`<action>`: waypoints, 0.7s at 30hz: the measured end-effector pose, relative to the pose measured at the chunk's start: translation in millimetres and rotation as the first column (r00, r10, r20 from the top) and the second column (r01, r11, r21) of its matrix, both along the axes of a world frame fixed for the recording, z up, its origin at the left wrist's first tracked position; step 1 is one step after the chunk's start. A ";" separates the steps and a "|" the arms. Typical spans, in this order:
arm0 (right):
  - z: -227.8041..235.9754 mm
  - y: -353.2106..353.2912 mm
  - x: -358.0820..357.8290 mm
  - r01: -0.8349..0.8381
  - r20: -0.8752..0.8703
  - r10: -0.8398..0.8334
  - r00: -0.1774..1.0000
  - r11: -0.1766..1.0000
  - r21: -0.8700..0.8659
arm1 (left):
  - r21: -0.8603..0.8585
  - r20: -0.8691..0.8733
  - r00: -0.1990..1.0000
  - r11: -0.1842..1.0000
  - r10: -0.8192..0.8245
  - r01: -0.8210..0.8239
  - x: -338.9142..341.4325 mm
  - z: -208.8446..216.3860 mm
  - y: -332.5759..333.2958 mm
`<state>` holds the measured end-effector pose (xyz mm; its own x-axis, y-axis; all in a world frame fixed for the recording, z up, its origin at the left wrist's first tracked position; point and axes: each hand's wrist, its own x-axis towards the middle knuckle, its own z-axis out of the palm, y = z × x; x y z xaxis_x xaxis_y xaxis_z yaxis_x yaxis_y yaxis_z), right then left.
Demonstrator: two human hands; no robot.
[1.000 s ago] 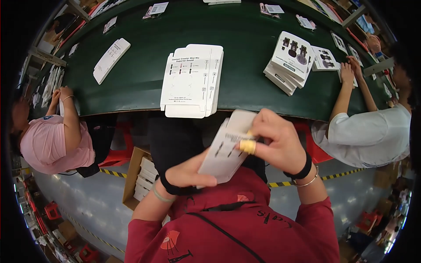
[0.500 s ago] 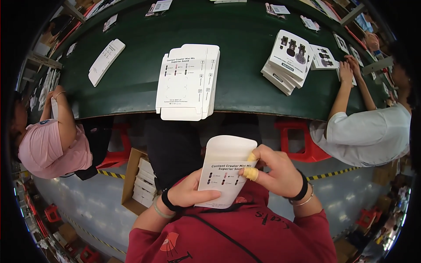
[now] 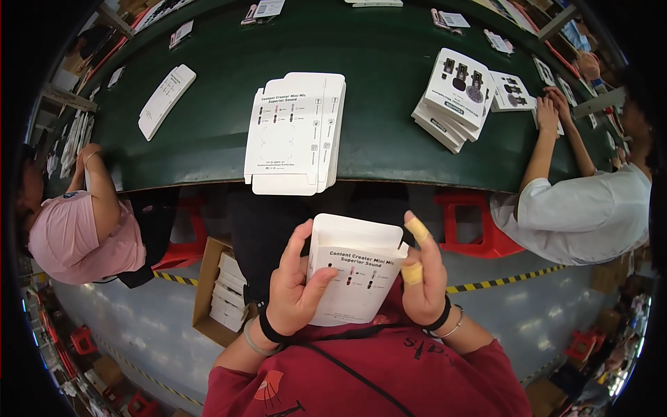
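Over my lap is a white paper carton (image 3: 347, 295) with small printed pictures of microphones on its front. Its back panel and rounded flap stand up past the front edge, so the top end is unclosed. My left hand (image 3: 295, 288) grips the carton's left side, thumb across the front edge and fingers behind. Beside the right edge, my right hand (image 3: 425, 278) has its thumb and forefinger stretched up and apart, both wrapped in yellow tape. Ahead on the table lies a stack of flat white cartons (image 3: 288, 149) with the same print.
The green table (image 3: 229, 83) bears a stack of printed white boxes (image 3: 451, 97) at right and a narrow pile of cartons (image 3: 165, 101) at left. A cardboard box (image 3: 208, 306) of white cartons stands on the floor. Co-workers sit on both sides on red stools (image 3: 479, 222).
The right hand has let go of the carton's upper right edge and spread its fingers. The carton has widened at the top, and the left fingers have moved up its side.
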<state>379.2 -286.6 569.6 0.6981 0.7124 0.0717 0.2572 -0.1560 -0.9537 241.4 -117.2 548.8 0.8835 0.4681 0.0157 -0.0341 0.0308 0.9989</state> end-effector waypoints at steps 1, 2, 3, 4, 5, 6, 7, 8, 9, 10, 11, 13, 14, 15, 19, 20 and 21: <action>-4.0 3.9 -1.1 0.061 -0.188 -0.039 0.981 0.992 0.113 | 0.028 0.018 1.000 0.999 -0.021 0.020 -1.0 -0.9 1.2; -7.4 7.4 -1.4 0.140 -0.372 -0.054 0.927 0.967 0.211 | 0.056 0.035 0.998 0.998 -0.042 0.041 -2.2 -2.0 2.7; -10.2 10.1 -1.3 0.232 -0.546 -0.039 0.837 0.928 0.290 | 0.086 0.047 0.997 0.995 -0.060 0.056 -4.5 -3.7 4.4; -9.9 10.4 3.1 0.231 -0.548 -0.036 0.836 0.928 0.291 | 0.088 0.045 0.997 0.995 -0.058 0.054 -6.1 -5.6 6.5; -6.7 9.8 11.9 0.145 -0.706 0.128 0.696 0.939 0.313 | 0.089 0.050 0.996 0.993 -0.076 0.072 -7.2 -7.2 9.2; -2.9 9.6 21.2 0.066 -0.819 0.274 0.504 0.934 0.352 | 0.090 0.056 0.994 0.992 -0.094 0.089 -7.9 -8.5 11.7; 0.3 11.2 27.0 -0.002 -0.879 0.391 0.273 0.914 0.406 | 0.091 0.063 0.992 0.990 -0.112 0.106 -8.1 -8.9 13.3; 2.4 14.5 29.6 -0.002 -0.879 0.391 0.272 0.914 0.406 | 0.091 0.063 0.992 0.990 -0.112 0.106 -6.9 -8.5 13.1; 4.2 18.8 31.0 -0.019 -0.880 0.371 0.298 0.924 0.383 | 0.070 0.074 0.992 0.992 -0.107 0.102 -5.1 -7.7 12.3; 6.1 22.6 31.8 -0.035 -0.879 0.350 0.323 0.933 0.359 | 0.048 0.085 0.991 0.994 -0.102 0.098 -3.6 -6.9 11.3; 8.7 24.5 32.2 -0.050 -0.877 0.330 0.349 0.941 0.334 | 0.027 0.096 0.991 0.995 -0.097 0.094 -2.9 -6.5 10.8; 20.9 24.9 33.4 -0.194 -0.727 0.322 0.606 0.946 0.258 | 0.032 0.097 0.992 0.996 -0.083 0.080 -4.7 -7.7 11.6; 27.2 24.8 34.3 -0.304 -0.501 0.333 0.799 0.942 0.141 | 0.038 0.097 0.993 0.997 -0.071 0.067 -5.9 -8.4 12.3; 29.9 24.7 35.3 -0.368 -0.224 0.358 0.907 0.930 -0.004 | 0.044 0.098 0.993 0.998 -0.059 0.054 -6.5 -8.4 12.7; 22.5 23.2 41.3 -0.482 0.200 0.477 0.856 0.876 -0.026 | -0.103 0.206 0.976 0.993 0.072 -0.052 2.1 -7.4 0.8; 22.6 24.1 42.3 -0.482 0.199 0.477 0.856 0.876 -0.026 | -0.103 0.206 0.976 0.993 0.072 -0.052 1.7 -6.6 0.7; 23.9 26.4 43.4 -0.496 0.222 0.480 0.849 0.868 0.018 | -0.143 0.194 0.978 0.988 0.080 -0.053 0.6 -5.3 0.6</action>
<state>422.6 -260.2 593.5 0.2258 0.9446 0.2383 0.4713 0.1082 -0.8753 242.0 -116.6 543.5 0.8360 0.5355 0.1197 -0.2378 0.1570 0.9585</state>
